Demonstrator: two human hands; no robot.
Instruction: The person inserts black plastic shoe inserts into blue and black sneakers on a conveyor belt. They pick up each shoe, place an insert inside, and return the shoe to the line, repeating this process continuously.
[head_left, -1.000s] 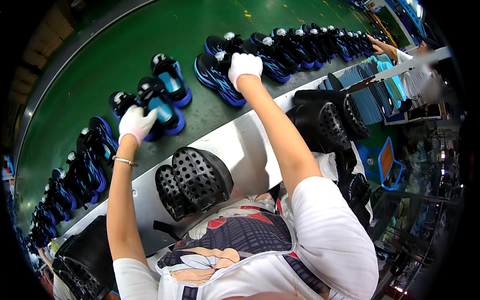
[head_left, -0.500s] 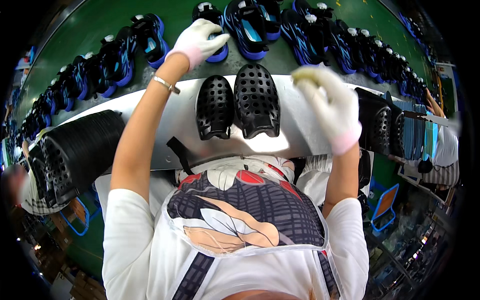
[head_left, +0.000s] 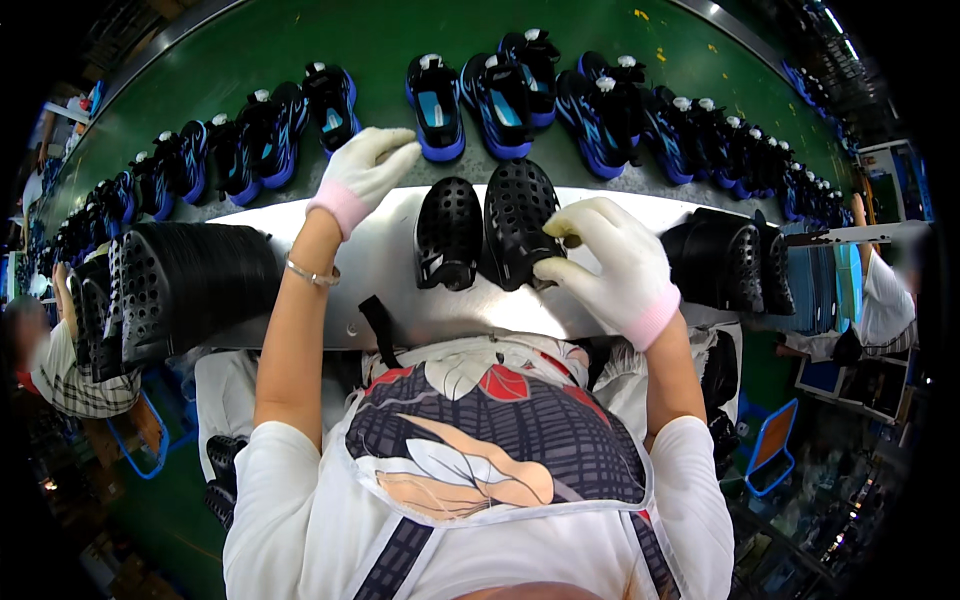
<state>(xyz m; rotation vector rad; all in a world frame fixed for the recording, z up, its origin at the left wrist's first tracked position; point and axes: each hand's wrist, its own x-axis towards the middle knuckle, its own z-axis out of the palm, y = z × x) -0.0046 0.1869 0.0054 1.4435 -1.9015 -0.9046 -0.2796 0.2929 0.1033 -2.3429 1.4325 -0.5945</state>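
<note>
Two black perforated insoles (head_left: 448,232) lie side by side on the grey metal shelf (head_left: 385,268) in front of me. My right hand (head_left: 610,260), in a white glove with a pink cuff, pinches the right edge of the right insole (head_left: 516,222). My left hand (head_left: 362,172), gloved the same way, hovers over the shelf's far edge, fingers curled and empty, close to a blue and black shoe (head_left: 330,102) on the green conveyor belt (head_left: 230,60).
Several blue and black shoes (head_left: 600,105) run in a row along the belt. Stacks of black insoles stand on the shelf at the left (head_left: 170,285) and at the right (head_left: 725,260). Another person sits at the far left (head_left: 60,360), another at the far right (head_left: 885,295).
My right hand has dropped from above the shelf onto the right insole. My left hand has pulled back from the shoes toward the shelf edge.
</note>
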